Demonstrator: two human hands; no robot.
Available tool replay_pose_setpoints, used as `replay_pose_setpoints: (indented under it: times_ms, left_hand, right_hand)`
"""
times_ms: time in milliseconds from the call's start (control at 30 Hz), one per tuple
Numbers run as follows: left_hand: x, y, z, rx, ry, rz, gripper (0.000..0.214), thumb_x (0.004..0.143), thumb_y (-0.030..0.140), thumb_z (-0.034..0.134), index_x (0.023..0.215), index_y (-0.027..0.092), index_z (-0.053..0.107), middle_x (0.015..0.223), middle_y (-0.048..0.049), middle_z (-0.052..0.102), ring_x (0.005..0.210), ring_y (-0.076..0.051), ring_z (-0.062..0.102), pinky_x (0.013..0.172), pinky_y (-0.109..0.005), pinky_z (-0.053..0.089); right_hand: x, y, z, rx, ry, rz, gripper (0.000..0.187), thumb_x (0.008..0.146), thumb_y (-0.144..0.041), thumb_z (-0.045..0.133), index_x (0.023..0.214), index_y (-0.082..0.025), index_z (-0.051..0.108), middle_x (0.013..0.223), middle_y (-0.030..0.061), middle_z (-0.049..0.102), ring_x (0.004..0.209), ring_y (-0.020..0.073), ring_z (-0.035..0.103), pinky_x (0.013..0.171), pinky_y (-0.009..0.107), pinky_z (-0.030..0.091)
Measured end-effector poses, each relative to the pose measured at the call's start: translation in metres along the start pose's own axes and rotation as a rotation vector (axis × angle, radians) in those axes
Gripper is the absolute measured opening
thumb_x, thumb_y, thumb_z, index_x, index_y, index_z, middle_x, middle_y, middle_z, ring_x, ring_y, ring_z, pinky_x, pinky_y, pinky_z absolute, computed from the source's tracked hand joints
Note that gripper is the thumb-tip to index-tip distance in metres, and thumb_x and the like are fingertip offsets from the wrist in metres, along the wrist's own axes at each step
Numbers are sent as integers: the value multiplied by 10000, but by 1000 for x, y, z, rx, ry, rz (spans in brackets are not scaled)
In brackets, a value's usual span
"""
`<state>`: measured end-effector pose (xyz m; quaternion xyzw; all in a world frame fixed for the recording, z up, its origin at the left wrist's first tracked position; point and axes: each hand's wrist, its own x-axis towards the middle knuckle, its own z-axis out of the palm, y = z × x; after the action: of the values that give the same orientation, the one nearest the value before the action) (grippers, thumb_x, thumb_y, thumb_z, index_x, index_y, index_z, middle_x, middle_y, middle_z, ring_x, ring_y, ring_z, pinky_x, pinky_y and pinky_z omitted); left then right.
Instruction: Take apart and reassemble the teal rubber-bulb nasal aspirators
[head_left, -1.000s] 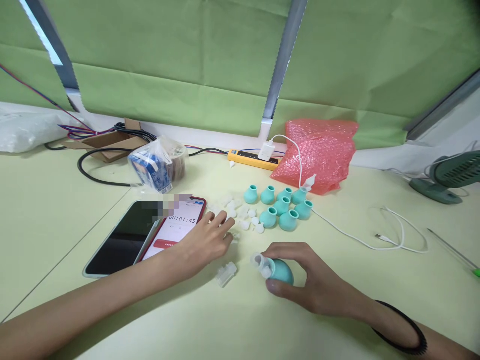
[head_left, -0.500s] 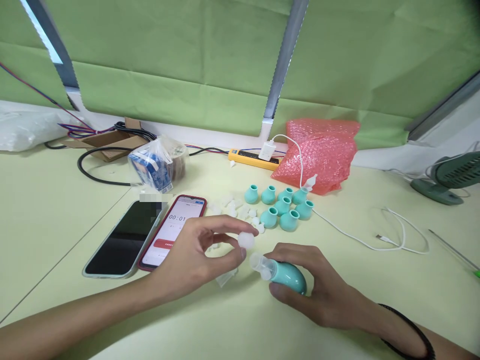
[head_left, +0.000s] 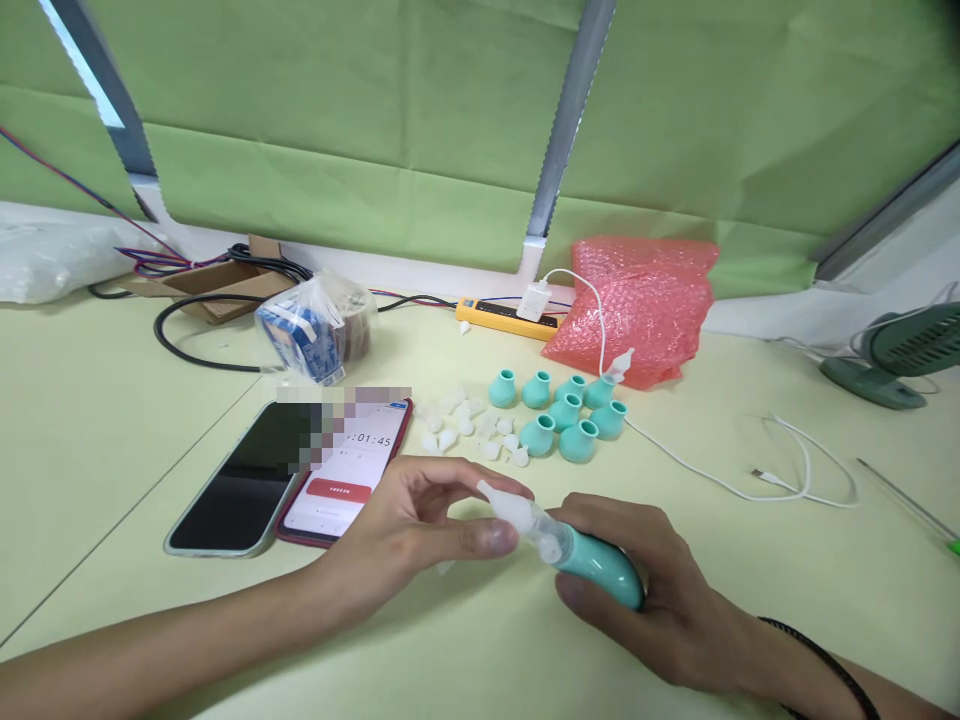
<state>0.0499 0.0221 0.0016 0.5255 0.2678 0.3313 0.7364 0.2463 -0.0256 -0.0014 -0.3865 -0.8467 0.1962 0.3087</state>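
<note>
My right hand (head_left: 660, 590) is wrapped round a teal rubber bulb (head_left: 600, 567) held just above the table. My left hand (head_left: 416, 530) pinches a clear silicone tip (head_left: 510, 512) that sits on the bulb's clear neck. Behind my hands lies a scatter of several more clear tips (head_left: 469, 425). To their right stand several teal bulbs (head_left: 562, 412); one of them carries a tip.
Two phones lie at the left: a dark one (head_left: 244, 480) and a red-cased one (head_left: 345, 470) showing a timer. Farther back are a bagged carton (head_left: 311, 335), a yellow power strip (head_left: 506, 317), pink bubble wrap (head_left: 637, 300), a white cable (head_left: 750, 480) and a green fan (head_left: 896, 350).
My left hand picked a clear tip from the scatter, carried it to the bulb and set it on the neck. My right hand lifted the bulb and shifted it right.
</note>
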Motion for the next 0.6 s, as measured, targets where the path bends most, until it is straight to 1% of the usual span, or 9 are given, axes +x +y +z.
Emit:
replay_pose_setpoints:
  times_ms: [100,233,333,400,500,600]
  left_hand:
    - [1,-3,0,-11,25,20,87,637,126,670,708,158,632,847,-23,608,751,-129,561,642,-235,455]
    - [1,-7,2,-75,17,36,87,611,117,681,670,163,637,791,2,554,637,-88,524,583,-220,446]
    - [-2,-9,6,-153,36,42,105,594,100,693,645,171,637,772,13,561,628,-70,516,566,-187,435]
    - [-4,-9,8,-193,44,44,115,588,89,696,637,177,640,763,21,564,641,-65,518,573,-170,431]
    - [-4,-8,10,-179,25,34,81,608,95,682,623,167,650,745,17,553,621,-61,511,560,-166,428]
    - [-4,-5,9,-135,-23,23,47,624,102,668,614,146,656,736,-2,548,578,-66,499,532,-182,429]
  right_hand:
    - [-3,0,1,-28,-21,10,69,765,-178,462,822,-215,450,581,-21,444,509,114,417,481,233,358]
    - [-7,-1,3,-41,13,0,105,775,-178,454,869,-224,453,591,-5,498,558,145,487,532,255,400]
    - [-9,-3,3,-15,0,5,85,779,-182,458,852,-224,467,596,-6,509,563,143,500,538,252,412]
    - [-10,-6,3,10,10,20,102,781,-190,465,877,-225,473,597,-10,510,551,137,497,543,247,417]
    - [-9,-10,3,20,34,26,141,785,-201,470,923,-232,462,591,-17,508,542,132,495,542,243,420]
    - [-7,-14,1,3,18,27,46,797,-214,455,837,-230,472,557,-19,491,520,128,483,497,233,406]
